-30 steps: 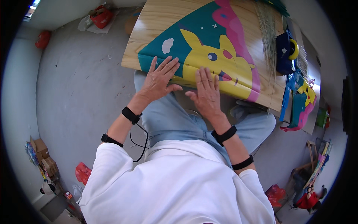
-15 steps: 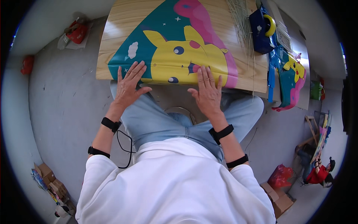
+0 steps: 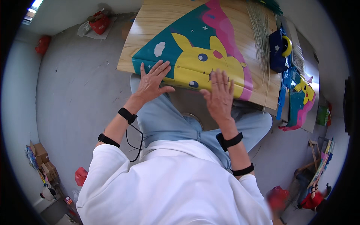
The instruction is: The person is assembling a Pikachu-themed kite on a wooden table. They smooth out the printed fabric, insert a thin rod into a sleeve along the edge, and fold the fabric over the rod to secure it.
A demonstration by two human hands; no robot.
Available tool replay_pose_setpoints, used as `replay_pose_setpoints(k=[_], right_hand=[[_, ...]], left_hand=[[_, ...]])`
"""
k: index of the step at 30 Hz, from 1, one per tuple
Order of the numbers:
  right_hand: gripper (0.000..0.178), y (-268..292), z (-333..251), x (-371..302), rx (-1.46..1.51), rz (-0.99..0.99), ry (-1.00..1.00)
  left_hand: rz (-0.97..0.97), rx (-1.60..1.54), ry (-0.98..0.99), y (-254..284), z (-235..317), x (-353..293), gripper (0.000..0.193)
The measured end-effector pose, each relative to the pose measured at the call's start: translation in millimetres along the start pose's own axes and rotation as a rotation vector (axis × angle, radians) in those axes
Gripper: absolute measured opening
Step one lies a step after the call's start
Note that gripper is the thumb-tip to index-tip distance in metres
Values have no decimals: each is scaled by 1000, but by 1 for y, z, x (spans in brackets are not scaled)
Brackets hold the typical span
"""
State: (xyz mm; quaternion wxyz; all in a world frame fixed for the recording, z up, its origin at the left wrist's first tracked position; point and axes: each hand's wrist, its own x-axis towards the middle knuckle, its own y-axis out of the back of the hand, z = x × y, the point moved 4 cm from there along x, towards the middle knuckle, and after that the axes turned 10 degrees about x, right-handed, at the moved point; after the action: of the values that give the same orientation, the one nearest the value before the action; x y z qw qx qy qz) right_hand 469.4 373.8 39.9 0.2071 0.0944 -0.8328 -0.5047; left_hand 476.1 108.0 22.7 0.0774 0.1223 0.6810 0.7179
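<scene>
A large triangular printed sheet point(image 3: 193, 41), teal and pink with a yellow cartoon figure, lies on the wood-grain table point(image 3: 157, 17). Its near edge bends down over the front of the table. My left hand point(image 3: 153, 80) rests open on the sheet's near left part, fingers spread and thumb pointing right. My right hand point(image 3: 219, 93) is open too, its outstretched fingers over the yellow figure near the sheet's front edge. Whether those fingers press on the sheet or hover just above it, I cannot tell. Neither hand holds anything.
Thin pale rods point(image 3: 259, 41) lie along the table's right side, by a blue tape dispenser point(image 3: 277, 52) with a yellow tape roll point(image 3: 287, 45). Farther right hangs a similar printed sheet point(image 3: 296, 112). A person in red point(image 3: 313, 200) is at lower right; cardboard boxes point(image 3: 48, 170) stand at left.
The view has shifted, so the table appears farther right and slightly turned. My left hand stays on the sheet; my right hand has moved slightly across its front edge.
</scene>
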Motion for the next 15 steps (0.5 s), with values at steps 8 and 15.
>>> replay_pose_setpoints(k=[8,15], right_hand=[[78,-67,-30,19,1,-135,69],[80,-67,-31,19,-34,-145,80]], left_hand=[[141,-15,23,-7,-4,-2,85],[138,-5,67,-3,-51,-18,73]])
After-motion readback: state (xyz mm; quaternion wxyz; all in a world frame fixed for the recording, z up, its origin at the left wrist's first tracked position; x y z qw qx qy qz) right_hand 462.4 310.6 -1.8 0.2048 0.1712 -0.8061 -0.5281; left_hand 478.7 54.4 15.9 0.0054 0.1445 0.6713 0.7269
